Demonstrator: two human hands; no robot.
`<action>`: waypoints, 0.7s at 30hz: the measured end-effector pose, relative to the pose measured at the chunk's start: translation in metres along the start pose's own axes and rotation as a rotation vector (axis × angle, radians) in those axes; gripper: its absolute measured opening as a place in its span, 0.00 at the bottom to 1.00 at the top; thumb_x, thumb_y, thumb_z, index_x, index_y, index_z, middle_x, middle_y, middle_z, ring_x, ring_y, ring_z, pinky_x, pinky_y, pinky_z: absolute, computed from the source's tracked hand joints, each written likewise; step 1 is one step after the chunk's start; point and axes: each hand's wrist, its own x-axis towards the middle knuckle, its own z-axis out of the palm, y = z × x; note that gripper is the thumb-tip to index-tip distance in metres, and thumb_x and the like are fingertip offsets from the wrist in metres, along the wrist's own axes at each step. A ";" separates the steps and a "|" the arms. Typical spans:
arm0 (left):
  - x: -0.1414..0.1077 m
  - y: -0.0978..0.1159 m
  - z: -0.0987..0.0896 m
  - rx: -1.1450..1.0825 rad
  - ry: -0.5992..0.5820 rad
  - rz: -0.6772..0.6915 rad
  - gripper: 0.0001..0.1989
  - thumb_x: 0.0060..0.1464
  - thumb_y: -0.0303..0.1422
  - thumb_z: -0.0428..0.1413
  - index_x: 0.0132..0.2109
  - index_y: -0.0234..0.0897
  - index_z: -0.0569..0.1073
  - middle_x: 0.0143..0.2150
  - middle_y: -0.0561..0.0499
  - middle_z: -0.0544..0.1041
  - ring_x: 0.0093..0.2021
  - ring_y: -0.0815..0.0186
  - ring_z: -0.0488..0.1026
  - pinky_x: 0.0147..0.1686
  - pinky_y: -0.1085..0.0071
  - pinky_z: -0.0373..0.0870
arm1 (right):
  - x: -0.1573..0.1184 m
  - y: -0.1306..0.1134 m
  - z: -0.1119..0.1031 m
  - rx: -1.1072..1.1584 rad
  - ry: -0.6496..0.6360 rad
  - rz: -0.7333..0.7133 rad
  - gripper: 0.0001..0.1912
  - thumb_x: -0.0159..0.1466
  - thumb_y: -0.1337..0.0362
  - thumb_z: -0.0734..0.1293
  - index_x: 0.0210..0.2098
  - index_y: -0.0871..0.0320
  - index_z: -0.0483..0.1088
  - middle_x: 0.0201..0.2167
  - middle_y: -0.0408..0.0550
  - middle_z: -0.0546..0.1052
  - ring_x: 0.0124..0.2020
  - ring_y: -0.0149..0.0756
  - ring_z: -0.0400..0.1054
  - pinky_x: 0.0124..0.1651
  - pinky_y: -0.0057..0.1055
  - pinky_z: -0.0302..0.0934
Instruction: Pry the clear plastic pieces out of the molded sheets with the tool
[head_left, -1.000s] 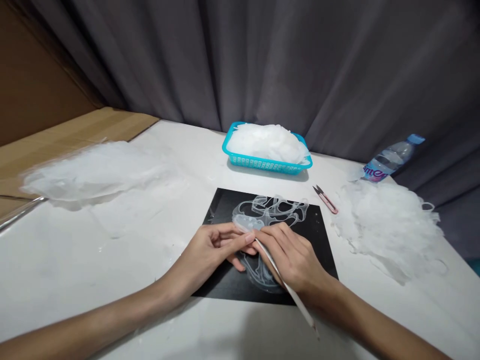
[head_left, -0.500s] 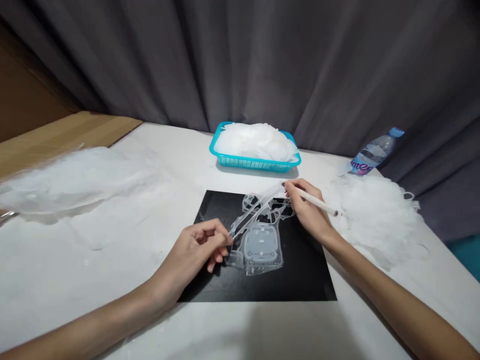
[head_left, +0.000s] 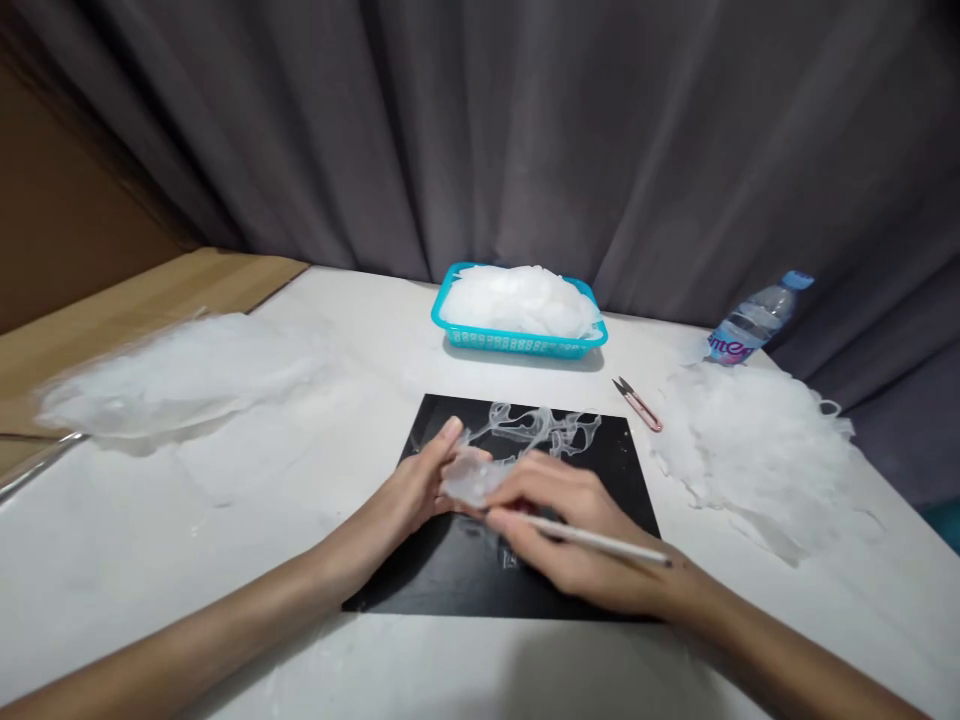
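Above a black mat (head_left: pixel 442 580), my left hand (head_left: pixel 427 475) is wrapped round a translucent, milky piece (head_left: pixel 469 480). My right hand (head_left: pixel 577 520) grips a thin white stick (head_left: pixel 600 541) that slants back over its wrist, and its fingertips touch the same piece. Clear, curly-edged strips (head_left: pixel 544 428) lie on the upper part of the mat, behind both hands. The outline of the piece is partly hidden by the fingers. The stick's front end cannot be made out.
A blue basket (head_left: pixel 525 345) heaped with white pieces stands at the back. Small snips (head_left: pixel 637 404) lie right of the mat. Beyond are a white pile (head_left: pixel 757 450) and a water bottle (head_left: pixel 754 320). Clear plastic film (head_left: pixel 187 375) lies at the left by cardboard (head_left: pixel 240 272).
Both hands have come together over the mat's middle. The translucent piece, before flat on the mat, is now lifted between them. The snips, before hidden, now show.
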 end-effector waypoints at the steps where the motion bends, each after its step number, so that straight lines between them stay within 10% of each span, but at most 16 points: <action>1: 0.000 0.000 -0.001 0.015 -0.011 -0.017 0.29 0.63 0.59 0.54 0.48 0.34 0.75 0.37 0.47 0.81 0.35 0.62 0.78 0.37 0.68 0.74 | -0.002 -0.001 0.003 0.015 -0.082 -0.007 0.05 0.71 0.67 0.68 0.43 0.56 0.76 0.39 0.46 0.78 0.41 0.35 0.71 0.48 0.32 0.66; 13: 0.002 -0.005 -0.007 0.020 -0.120 0.091 0.28 0.55 0.35 0.70 0.59 0.42 0.67 0.41 0.53 0.81 0.41 0.66 0.79 0.43 0.71 0.74 | 0.002 0.012 -0.030 -0.173 0.098 -0.073 0.23 0.79 0.63 0.52 0.48 0.52 0.79 0.45 0.51 0.74 0.50 0.43 0.67 0.56 0.44 0.62; 21: -0.001 -0.005 -0.001 0.094 -0.111 0.148 0.13 0.60 0.38 0.67 0.44 0.35 0.76 0.41 0.52 0.79 0.42 0.68 0.76 0.43 0.74 0.71 | -0.004 0.039 -0.020 -0.611 -0.001 -0.252 0.36 0.74 0.74 0.55 0.78 0.49 0.42 0.75 0.60 0.51 0.68 0.51 0.56 0.66 0.56 0.61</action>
